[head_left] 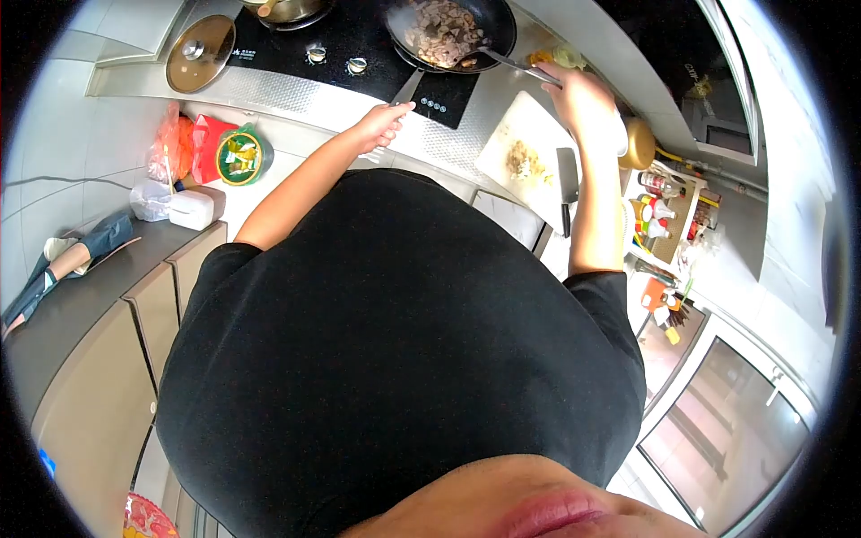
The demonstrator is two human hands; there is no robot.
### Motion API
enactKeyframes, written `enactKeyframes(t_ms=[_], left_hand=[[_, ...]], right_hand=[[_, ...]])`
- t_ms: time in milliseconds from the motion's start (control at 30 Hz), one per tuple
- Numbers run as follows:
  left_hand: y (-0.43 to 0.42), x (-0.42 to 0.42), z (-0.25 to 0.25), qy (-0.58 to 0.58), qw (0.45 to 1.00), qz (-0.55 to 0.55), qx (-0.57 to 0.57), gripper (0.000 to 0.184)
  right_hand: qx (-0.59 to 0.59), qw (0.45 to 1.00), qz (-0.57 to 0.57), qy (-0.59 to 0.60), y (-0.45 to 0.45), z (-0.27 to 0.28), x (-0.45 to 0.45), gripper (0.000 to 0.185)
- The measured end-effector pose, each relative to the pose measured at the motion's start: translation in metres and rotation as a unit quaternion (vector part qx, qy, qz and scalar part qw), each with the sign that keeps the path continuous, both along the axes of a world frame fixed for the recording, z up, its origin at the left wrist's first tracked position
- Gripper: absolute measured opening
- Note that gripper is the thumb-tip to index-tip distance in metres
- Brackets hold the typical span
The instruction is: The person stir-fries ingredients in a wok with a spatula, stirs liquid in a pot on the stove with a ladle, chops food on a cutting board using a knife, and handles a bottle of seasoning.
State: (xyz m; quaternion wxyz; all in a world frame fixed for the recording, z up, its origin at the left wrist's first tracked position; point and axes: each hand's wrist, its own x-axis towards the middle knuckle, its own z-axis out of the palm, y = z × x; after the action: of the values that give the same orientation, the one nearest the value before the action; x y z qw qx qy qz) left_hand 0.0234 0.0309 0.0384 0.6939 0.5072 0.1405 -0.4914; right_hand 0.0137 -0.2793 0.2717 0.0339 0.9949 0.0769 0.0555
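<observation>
My left hand (377, 130) is closed around the handle (410, 87) of a dark wok (502, 36) on the stove. In the wok lie small browned pieces of what looks like sliced meat (441, 34). My right hand (581, 97) grips the long metal handle of a spatula (520, 65), whose far end reaches into the wok at its right side; its blade is partly hidden by the food. Below my right forearm, a white cutting board (502, 134) carries chopped pale bits (527, 163). A black-handled cleaver (568, 179) lies along the board's right edge.
A second pot (296, 11) stands at the back of the black cooktop (269, 40). Left of it rests a glass lid (199, 54). A green-rimmed container (242, 157) and red bags (204, 143) sit at left. Bottles (659, 186) fill a rack at right, near a glass door (726, 421).
</observation>
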Motion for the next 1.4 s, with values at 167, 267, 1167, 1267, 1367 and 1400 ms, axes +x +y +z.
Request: enactKeyframes(t_ms=[167, 267, 1167, 1267, 1367, 1400], left_hand=[[0.000, 0.001, -0.005, -0.005, 1.000, -0.001, -0.009, 0.034], [0.000, 0.001, -0.005, -0.009, 1.000, -0.001, 0.004, 0.034], [-0.009, -0.007, 0.006, -0.026, 0.998, 0.031, 0.040, 0.033], [-0.013, -0.016, 0.012, -0.050, 0.996, 0.058, 0.035, 0.028], [-0.015, -0.026, 0.008, -0.094, 0.989, 0.103, 0.041, 0.020], [-0.016, -0.030, 0.006, -0.112, 0.984, 0.135, 0.039, 0.019]], right_hand=[[0.017, 0.992, -0.120, 0.031, 0.003, -0.086, 0.024, 0.033], [0.073, 0.970, -0.233, 0.001, 0.036, -0.108, 0.038, 0.036], [0.186, 0.966, -0.179, 0.003, 0.040, -0.161, 0.044, 0.041], [0.230, 0.961, -0.153, 0.006, 0.032, -0.146, 0.026, 0.041], [0.218, 0.964, -0.151, 0.006, 0.002, -0.107, 0.007, 0.037], [0.207, 0.967, -0.146, -0.004, -0.007, -0.103, 0.004, 0.036]])
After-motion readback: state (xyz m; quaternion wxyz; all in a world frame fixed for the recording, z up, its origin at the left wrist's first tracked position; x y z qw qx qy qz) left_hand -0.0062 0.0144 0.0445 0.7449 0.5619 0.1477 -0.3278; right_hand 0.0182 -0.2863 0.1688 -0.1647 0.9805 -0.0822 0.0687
